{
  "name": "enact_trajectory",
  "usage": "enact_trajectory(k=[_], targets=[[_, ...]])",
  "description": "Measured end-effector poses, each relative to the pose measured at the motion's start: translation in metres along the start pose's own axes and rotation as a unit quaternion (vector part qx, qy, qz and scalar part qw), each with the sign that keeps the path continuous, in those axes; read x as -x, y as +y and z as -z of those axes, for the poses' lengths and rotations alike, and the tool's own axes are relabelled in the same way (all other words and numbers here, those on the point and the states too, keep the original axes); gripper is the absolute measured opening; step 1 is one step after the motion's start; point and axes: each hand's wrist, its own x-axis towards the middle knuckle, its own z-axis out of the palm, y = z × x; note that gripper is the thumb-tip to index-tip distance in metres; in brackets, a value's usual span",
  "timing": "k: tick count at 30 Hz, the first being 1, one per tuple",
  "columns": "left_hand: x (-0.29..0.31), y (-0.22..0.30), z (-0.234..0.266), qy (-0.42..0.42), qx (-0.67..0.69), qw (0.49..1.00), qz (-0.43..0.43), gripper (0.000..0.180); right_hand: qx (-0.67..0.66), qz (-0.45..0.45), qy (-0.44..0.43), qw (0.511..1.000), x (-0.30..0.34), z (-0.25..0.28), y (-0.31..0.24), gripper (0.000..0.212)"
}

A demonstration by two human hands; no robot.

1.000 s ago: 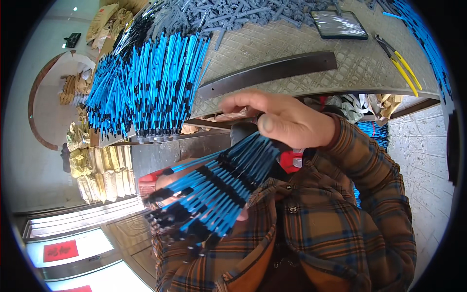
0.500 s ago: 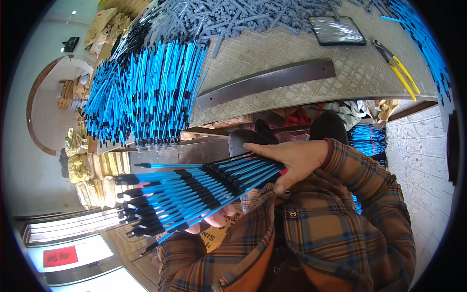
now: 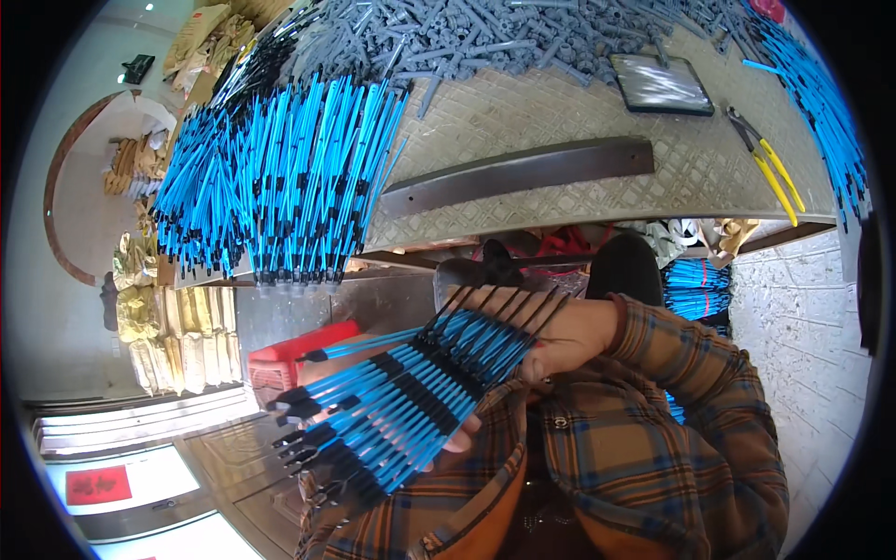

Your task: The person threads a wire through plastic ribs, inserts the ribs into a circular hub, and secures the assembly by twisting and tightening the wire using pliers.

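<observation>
Across my lap lies a fanned bundle of thin blue rods with black sleeves and black ends point(image 3: 411, 373). My right hand point(image 3: 579, 327) is closed around the bundle's narrower right end, fingers behind it, with slim black tips showing in front of them. My left hand point(image 3: 457, 439) supports the bundle from below; only some fingertips and a part behind the rods show, the rest being hidden. The wider left end, with its black fittings, spreads toward the lower left.
On the table are a large stack of similar blue rods point(image 3: 308, 177), a heap of grey plastic parts point(image 3: 448, 42), a dark flat bar point(image 3: 523, 175), a shiny flat-topped box point(image 3: 661, 84) and yellow-handled pliers point(image 3: 770, 173). A red object point(image 3: 308, 343) lies beyond the bundle's left end.
The bundle has shifted down and right. My right hand has slipped from over its right end to behind it, exposing the black tips. The red object has come into sight.
</observation>
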Motion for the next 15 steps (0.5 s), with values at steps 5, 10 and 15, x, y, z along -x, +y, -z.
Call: enact_trajectory(k=[5,10,15], targets=[[-0.009,0.029,-0.008,0.162,-0.343,0.896,-0.231,0.052,-0.341,-0.109,0.098,0.929,-0.004,-0.003,0.019,0.07],[-0.033,0.029,-0.027,0.108,-0.609,0.526,-0.583,0.016,-0.468,-0.147,0.195,0.849,-0.053,0.043,-0.007,0.061],[-0.07,0.057,-0.03,-0.002,-0.475,0.537,-0.697,0.032,0.039,-0.259,0.343,0.902,-0.025,0.148,-0.05,0.043]])
